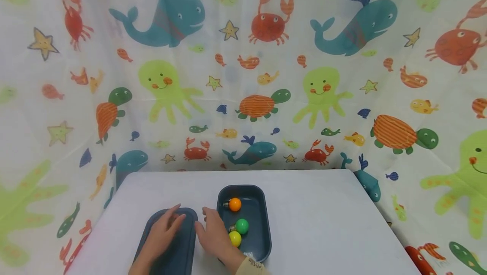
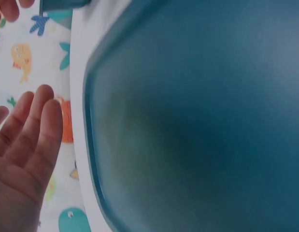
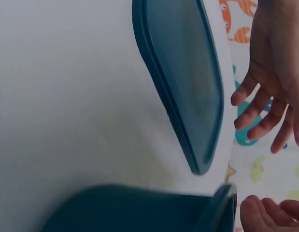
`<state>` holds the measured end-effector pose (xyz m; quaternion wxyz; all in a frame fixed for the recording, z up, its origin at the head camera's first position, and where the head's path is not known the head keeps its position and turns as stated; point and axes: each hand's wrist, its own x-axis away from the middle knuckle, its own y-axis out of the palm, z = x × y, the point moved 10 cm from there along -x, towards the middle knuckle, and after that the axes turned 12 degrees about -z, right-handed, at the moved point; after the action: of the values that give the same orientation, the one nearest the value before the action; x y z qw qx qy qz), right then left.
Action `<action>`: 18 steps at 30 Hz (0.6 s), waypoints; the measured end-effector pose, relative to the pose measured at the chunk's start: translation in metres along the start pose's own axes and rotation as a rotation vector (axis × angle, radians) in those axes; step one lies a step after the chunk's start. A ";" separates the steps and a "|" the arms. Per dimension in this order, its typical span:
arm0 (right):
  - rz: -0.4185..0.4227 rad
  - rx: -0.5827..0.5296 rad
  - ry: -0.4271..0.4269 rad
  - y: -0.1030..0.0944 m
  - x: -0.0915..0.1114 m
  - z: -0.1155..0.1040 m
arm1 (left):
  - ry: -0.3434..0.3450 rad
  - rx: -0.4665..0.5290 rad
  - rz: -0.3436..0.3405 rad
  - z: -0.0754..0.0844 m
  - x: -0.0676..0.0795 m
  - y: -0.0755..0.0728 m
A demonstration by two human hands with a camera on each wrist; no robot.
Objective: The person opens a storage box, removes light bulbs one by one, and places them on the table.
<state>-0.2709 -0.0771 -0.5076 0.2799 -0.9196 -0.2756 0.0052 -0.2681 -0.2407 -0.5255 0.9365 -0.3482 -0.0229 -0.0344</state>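
I see a white desk (image 1: 319, 220), with a curtain (image 1: 236, 68) of printed whales (image 1: 179, 19), crabs (image 1: 268, 27) and turtles (image 1: 256, 106) hanging behind it.

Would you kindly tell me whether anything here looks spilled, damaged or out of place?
Nothing stands out: the orange bulb, green bulb and partly hidden yellow bulb lie inside the blue bin with no visible breakage, and the blue lid lies flat beside it.

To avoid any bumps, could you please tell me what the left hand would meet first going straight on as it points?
The left hand would probably meet the patterned curtain first, beyond the table; the way there looks free in the head view, though depth is unclear.
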 end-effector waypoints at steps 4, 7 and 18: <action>0.034 0.032 -0.046 -0.014 0.003 0.002 | 0.016 0.031 -0.013 0.010 -0.008 0.012; 0.059 0.062 -0.087 -0.023 0.005 0.003 | 0.035 0.042 -0.025 0.019 -0.014 0.022; 0.127 0.088 -0.086 -0.056 0.014 0.015 | 0.084 0.106 -0.093 0.039 -0.034 0.061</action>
<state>-0.2895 -0.0235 -0.4897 0.3068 -0.9210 -0.2281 0.0744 -0.2981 -0.1676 -0.5384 0.9511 -0.2952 -0.0017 -0.0913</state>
